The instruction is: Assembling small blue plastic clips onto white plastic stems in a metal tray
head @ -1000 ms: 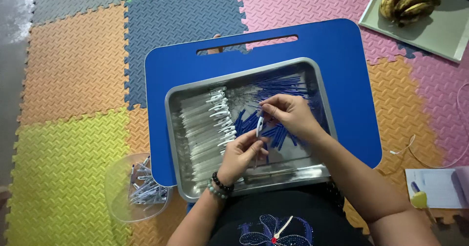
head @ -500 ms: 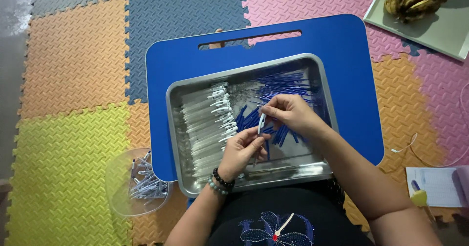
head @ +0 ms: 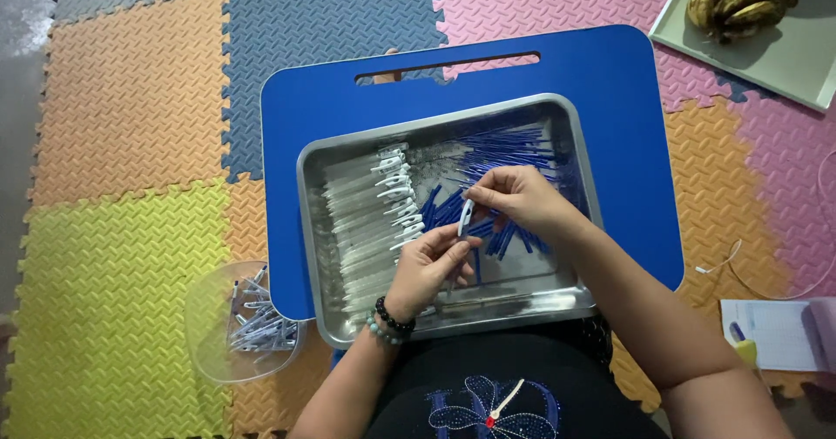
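Pen (head: 466, 216) — one, pinched by two hands, left hand (head: 433, 265) and right hand (head: 521, 199).

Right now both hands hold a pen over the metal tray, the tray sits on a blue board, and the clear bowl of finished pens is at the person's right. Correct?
Not quite. The head view shows the clear bowl at the person's left, not right. The rest stands: left hand and right hand hold a pen over the metal tray, which sits on the blue board.

Bright, even light; soft shadows
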